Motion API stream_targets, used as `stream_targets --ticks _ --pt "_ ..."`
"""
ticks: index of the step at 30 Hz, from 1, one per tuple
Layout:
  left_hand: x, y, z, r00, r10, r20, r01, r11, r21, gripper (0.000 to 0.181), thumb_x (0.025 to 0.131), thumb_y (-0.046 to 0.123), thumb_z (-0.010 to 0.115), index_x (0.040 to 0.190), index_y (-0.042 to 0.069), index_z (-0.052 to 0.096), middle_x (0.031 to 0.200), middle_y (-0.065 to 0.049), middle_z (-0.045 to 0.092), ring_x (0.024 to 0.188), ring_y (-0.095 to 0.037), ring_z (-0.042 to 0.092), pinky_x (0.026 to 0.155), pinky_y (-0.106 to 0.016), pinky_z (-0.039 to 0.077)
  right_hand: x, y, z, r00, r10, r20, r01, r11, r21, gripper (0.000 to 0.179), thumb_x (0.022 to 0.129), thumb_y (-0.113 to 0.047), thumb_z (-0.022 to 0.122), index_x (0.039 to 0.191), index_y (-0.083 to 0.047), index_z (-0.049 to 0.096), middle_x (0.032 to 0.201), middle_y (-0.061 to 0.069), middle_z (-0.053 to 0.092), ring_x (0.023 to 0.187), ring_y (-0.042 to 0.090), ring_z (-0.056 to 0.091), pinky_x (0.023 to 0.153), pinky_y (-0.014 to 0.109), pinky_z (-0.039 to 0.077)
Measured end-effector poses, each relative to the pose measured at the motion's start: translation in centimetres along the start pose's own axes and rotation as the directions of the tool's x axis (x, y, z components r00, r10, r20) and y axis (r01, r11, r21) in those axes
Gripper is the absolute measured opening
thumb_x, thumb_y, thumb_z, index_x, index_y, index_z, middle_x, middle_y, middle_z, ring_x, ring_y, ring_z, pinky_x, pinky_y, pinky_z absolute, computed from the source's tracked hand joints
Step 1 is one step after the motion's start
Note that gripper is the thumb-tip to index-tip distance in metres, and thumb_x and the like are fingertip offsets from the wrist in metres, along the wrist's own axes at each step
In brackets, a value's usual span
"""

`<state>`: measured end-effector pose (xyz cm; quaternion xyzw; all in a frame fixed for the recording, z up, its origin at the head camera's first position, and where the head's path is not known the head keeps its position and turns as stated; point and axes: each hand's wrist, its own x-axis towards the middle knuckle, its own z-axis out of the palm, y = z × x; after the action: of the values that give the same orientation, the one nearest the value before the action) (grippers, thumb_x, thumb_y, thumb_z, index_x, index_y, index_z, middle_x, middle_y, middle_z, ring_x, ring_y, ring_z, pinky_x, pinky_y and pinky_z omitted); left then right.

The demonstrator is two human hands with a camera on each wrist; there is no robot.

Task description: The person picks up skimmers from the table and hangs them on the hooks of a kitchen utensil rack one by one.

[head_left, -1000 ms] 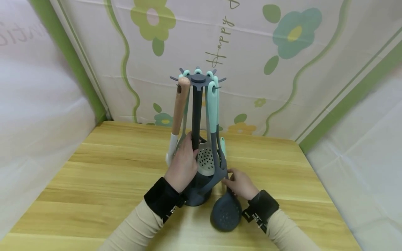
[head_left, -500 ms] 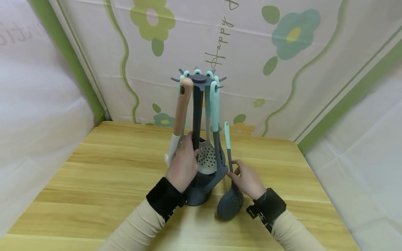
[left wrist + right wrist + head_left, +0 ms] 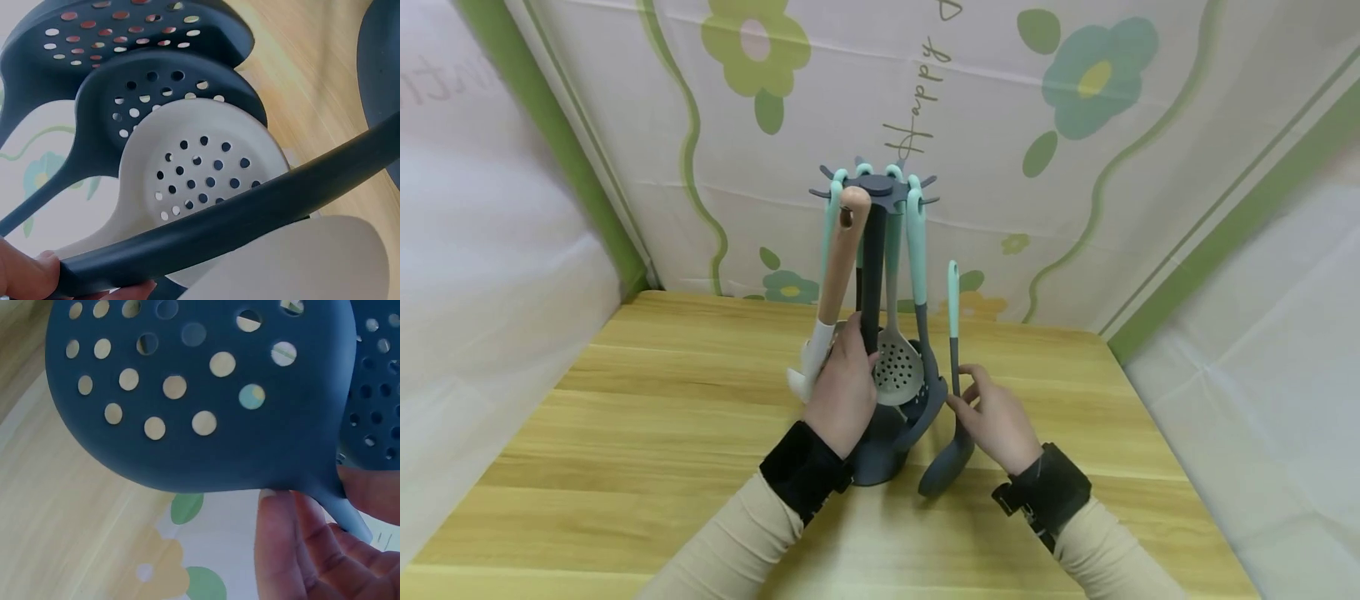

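Observation:
My left hand (image 3: pixel 844 383) grips the dark pole (image 3: pixel 872 275) of a utensil stand whose round base (image 3: pixel 876 467) sits on the table. With thumb and fingers, my right hand (image 3: pixel 1000 421) pinches the neck of a skimmer (image 3: pixel 947 471), beside the stand. That skimmer has a mint handle pointing up and a dark, perforated bowl hanging down; the holes show in the right wrist view. A pale grey skimmer (image 3: pixel 898 379) hangs near the pole. In front, a utensil with a wooden handle (image 3: pixel 842 267) and white lower part hangs from the hooks, close to my left hand.
Around the stand's hooked top (image 3: pixel 876 185) hang several mint-handled utensils, among them a dark one (image 3: pixel 916 250) between pole and right hand. The wooden table (image 3: pixel 587 467) meets a flower-printed cloth wall (image 3: pixel 970 192) at the back, with cloth at both sides.
My right hand has lifted the skimmer up and slightly right, turning its bowl edge-on to the head view. The stand's top has rotated, carrying the wooden handle rightward. My left hand keeps its grip.

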<state>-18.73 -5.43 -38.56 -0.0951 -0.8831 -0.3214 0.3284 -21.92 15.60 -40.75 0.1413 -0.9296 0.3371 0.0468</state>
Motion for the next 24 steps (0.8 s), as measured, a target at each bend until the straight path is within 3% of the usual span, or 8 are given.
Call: stream_targets --ticks 15,24 --pt "0.2 0.2 0.9 0.995 0.048 -0.083 -0.039 0.993 0.108 0.045 0.095 0.002 0.061 0.134 -0.014 0.044 0.118 -0.029 0.064 0.104 -0.036 0.069 0.083 -0.040 0.061 -0.4 -0.8 -1.3 0.999 -0.015 -0.046 0.016 1.000 0.011 0.049 0.095 -0.024 0.064 0.136 0.001 0.055 0.090 0.013 0.071 0.064 0.015 0.064 0.057 0.036 0.054" --pt "0.4 0.4 1.3 0.992 0.043 -0.116 -0.025 0.989 0.145 0.045 0.094 0.005 0.064 0.132 -0.012 0.047 0.117 -0.027 0.065 0.102 -0.034 0.070 0.078 -0.038 0.062 -0.6 -1.4 -1.9 0.998 -0.034 -0.056 0.035 0.999 0.017 0.051 0.095 -0.025 0.064 0.138 0.000 0.053 0.090 0.011 0.070 0.065 0.014 0.063 0.059 0.037 0.054"
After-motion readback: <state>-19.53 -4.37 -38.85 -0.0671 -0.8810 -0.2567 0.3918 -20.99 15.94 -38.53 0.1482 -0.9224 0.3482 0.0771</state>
